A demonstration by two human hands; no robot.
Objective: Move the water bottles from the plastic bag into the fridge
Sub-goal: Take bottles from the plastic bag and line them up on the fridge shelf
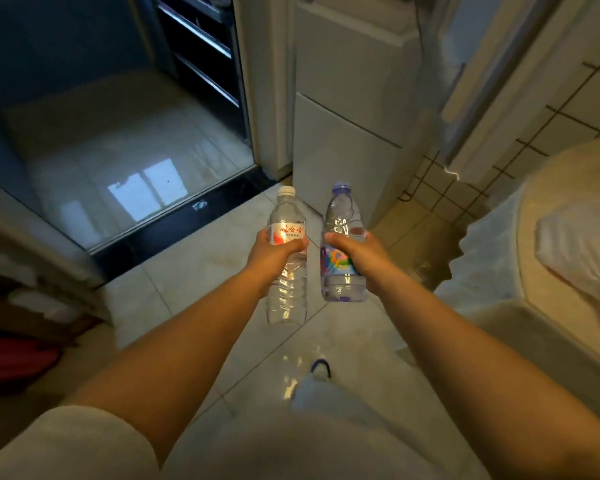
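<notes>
- Both arms reach forward, hands level, side by side.
- Left hand (274, 258) grips the white-capped bottle (287, 271) upright.
- Right hand (361, 259) clasps the purple-capped bottle (342, 244), facing the shut white fridge (347, 109).

Two bottles (286, 258) side by side; fridge (347, 109) beyond.

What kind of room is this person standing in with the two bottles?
Probably a home kitchen or a hallway beside it: a white fridge stands ahead with both doors shut, the floor is glossy tile, and a small-tiled wall runs along the right.
</notes>
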